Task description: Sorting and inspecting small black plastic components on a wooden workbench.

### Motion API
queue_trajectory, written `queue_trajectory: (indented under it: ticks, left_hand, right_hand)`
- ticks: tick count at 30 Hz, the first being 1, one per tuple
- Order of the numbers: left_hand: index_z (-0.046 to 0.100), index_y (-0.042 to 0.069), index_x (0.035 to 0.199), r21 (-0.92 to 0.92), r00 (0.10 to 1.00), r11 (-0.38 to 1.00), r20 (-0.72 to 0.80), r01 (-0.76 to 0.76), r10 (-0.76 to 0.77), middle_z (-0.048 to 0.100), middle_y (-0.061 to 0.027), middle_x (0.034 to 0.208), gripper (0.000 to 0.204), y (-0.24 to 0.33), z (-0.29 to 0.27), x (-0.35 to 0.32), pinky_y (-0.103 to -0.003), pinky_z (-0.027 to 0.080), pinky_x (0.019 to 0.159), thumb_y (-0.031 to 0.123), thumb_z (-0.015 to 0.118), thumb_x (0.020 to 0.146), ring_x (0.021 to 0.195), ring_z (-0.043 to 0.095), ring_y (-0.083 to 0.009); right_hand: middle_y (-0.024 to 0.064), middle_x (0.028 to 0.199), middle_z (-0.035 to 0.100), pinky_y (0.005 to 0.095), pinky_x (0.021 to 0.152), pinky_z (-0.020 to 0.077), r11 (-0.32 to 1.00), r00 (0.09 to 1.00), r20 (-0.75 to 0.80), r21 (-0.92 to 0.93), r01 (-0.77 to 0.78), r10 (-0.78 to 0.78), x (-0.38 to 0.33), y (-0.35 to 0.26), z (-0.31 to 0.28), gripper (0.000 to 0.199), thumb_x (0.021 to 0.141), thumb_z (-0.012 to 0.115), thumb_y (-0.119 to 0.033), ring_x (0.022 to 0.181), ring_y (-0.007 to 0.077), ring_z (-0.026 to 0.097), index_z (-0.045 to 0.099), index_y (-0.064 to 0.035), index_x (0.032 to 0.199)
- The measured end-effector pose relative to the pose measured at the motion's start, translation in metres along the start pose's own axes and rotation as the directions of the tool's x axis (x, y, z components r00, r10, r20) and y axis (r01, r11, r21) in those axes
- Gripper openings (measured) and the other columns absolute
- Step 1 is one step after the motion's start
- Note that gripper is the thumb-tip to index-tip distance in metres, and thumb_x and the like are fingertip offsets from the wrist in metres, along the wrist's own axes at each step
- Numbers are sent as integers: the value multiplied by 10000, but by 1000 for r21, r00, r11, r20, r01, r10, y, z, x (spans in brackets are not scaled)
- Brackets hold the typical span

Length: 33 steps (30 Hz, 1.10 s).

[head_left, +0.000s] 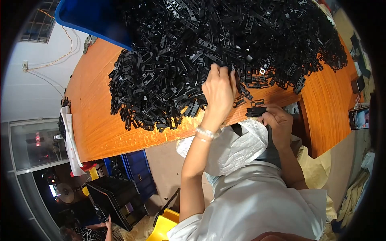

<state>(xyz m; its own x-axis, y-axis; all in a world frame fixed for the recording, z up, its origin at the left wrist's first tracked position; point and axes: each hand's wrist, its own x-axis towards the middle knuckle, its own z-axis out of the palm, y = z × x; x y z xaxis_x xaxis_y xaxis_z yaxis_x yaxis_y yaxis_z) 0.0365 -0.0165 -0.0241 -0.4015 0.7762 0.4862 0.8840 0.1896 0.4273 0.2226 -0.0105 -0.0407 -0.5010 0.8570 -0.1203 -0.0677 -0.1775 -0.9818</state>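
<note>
1. Step in hand, as far as one can judge: you are picking black plastic parts out of the big heap (169,76) with your left hand (220,86) while your right hand (279,122) gathers a small bunch.
2. Your next move seems to call for freeing one part cleanly from its tangled neighbours, then bringing it across to the bunch.
3. Your left fingers curl down at the heap's near edge, close together; their tips are partly hidden, so I cannot tell whether they pinch anything.
4. Your right thumb and forefinger pinch the bunch of black parts (256,111), which juts leftward from the fingertips by the front edge of the wooden table (104,136).
5. A few loose parts (240,101) lie on the tabletop between your two hands, just beside the heap.
</note>
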Motion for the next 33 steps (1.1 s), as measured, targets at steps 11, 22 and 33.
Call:
queue_trajectory:
  ticks: [11, 22, 33]
  left_hand:
    - [560, -60, 800, -859, 846, 265, 292, 437, -446, 599, -83, 646, 22, -1, -8, -11, -203, 481, 496, -38, 563, 800, 522, 573, -115]
    - [613, -63, 874, -833, 880, 312, 373, 457, -295, 646, -107, 757, 107, -7, -13, -36, -209, 513, 593, -69, 548, 789, 652, 627, -124]
    - [622, -31, 878, -750, 836, 370, 487, 548, -253, 566, -1, 788, 178, 9, -42, -24, -163, 371, 522, 70, 682, 746, 614, 473, -30]
  right_hand:
    - [58, 871, 563, 185, 587, 379, 980, 970, -140, 13, 201, -197, 46, -12, 1, 125, 775, 589, -17, 652, 82, 505, 604, 69, 866]
    - [45, 666, 577, 188, 509, 359, 991, 996, -5, 102, -87, 88, 61, -24, 25, 125, 794, 598, -81, 558, 61, 473, 631, 23, 855]
    - [39, 774, 536, 192, 578, 384, 983, 974, 140, -15, 181, -177, 52, -26, 31, 62, 728, 587, 76, 664, 62, 485, 595, 28, 766]
